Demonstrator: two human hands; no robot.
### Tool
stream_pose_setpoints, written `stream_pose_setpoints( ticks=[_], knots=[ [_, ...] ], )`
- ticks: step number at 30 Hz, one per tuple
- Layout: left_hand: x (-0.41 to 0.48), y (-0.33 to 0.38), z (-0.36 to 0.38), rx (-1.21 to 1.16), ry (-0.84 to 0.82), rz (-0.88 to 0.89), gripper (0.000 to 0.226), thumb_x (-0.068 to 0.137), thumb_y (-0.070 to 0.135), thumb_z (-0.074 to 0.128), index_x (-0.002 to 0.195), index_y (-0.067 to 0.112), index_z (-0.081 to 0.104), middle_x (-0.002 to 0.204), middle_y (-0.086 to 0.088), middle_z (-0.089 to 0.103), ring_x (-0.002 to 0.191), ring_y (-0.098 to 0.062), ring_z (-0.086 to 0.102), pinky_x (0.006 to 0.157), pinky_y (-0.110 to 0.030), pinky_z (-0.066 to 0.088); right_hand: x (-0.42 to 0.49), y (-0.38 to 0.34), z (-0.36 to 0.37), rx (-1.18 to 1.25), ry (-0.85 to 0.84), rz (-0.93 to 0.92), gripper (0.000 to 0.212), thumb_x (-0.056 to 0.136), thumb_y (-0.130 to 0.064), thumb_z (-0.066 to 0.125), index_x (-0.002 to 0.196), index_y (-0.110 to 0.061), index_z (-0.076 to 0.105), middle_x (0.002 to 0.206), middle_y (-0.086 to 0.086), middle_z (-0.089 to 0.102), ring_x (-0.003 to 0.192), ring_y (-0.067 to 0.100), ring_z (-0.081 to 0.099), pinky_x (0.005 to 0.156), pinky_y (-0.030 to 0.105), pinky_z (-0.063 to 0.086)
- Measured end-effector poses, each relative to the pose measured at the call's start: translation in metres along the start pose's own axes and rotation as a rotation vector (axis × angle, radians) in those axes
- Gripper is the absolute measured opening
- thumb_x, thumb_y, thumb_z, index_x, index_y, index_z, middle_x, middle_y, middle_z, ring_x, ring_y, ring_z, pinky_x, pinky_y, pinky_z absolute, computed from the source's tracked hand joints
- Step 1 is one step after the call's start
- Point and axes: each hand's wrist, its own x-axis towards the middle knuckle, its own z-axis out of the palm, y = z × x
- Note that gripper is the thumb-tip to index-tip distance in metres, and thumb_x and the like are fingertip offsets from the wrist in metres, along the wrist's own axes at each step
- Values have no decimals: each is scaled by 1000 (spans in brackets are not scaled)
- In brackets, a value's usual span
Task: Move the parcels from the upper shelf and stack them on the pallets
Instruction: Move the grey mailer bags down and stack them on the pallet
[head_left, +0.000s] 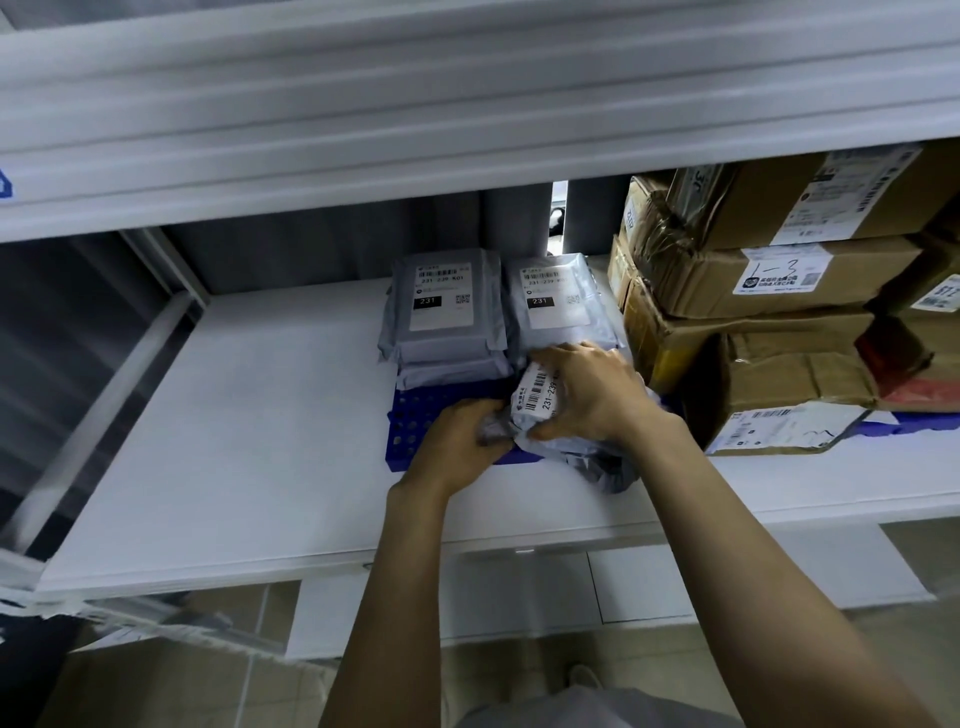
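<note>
2 stacks of grey parcels (447, 312) sit on the blue pallet (415, 423) on the white shelf (260, 441). In front of them, touching the right stack, lies a crumpled parcel (540, 397). The left hand (457, 447) has its fingers curled round the near end, and the right hand (592, 395) has its fingers clamped over the top. Cardboard boxes (753, 332) are piled just to the right.

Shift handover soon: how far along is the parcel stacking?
Done: two stacks of grey plastic mailer parcels sit on the blue perforated plastic pallet. In hand: left hand and right hand grip another grey labelled mailer over its front. Left: setting it down; remaining parcels unseen.
</note>
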Motion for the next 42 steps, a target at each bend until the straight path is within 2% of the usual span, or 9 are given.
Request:
stream_pose_setpoints(
  ticks=[6,13,17,20,25,30,34,38,42],
  knots=[
    [0,-4,-4,60,39,33,23,92,4,60,114,5,67,111,-9,69,100,-20,63,88,-35,53,5,-2,-1,-17,-13,-67,90,67,-42,80,144,-27,37,141,-1,49,132,21,40,109,41,30],
    [3,-9,-6,130,86,30,45,90,-6,54,131,11,57,126,-9,63,112,-24,59,95,-35,50,12,4,6,-1,-23,-103,91,70,-35,80,147,-32,32,145,-4,45,140,18,29,116,49,21],
    [1,9,-1,-132,183,26,46,91,-1,58,133,16,55,127,3,61,116,-11,56,98,-25,47,8,14,8,26,40,-79,94,62,-44,81,143,-36,34,145,-4,45,141,19,27,114,55,21],
    [6,27,6,-311,193,6,37,93,8,60,129,15,58,123,1,64,112,-9,60,89,-20,53,4,18,8,-27,41,52,107,57,-49,84,146,-35,26,148,-3,38,138,24,28,109,52,29],
    [14,44,15,-505,150,-152,30,99,20,50,127,16,56,123,-3,64,108,-15,63,88,-36,57,2,23,12,62,23,179,118,54,-47,88,149,-31,20,149,2,31,137,26,24,107,51,31],
    [22,56,28,-369,245,-142,48,93,30,60,136,18,45,128,-3,60,111,-14,61,79,-17,53,-1,31,15,357,79,72,88,68,-41,78,144,-27,37,148,3,36,138,25,27,112,43,31],
    [25,55,38,-137,274,-74,77,88,41,64,151,29,21,148,-2,38,131,-18,43,95,-28,45,-4,35,14,584,204,54,59,75,-25,71,131,-16,53,135,5,49,125,21,45,106,37,39],
    [26,52,41,43,221,-90,65,84,53,63,139,32,35,134,-5,36,119,-23,49,86,-30,49,-7,35,23,645,355,139,37,87,-8,59,123,-7,56,129,9,54,119,19,50,94,18,37],
    [28,50,43,173,209,-18,79,73,51,75,136,26,34,135,-3,30,117,-23,49,84,-36,55,-6,38,37,566,418,166,33,88,2,49,120,1,58,138,14,50,128,25,45,110,26,33]
  ],
)
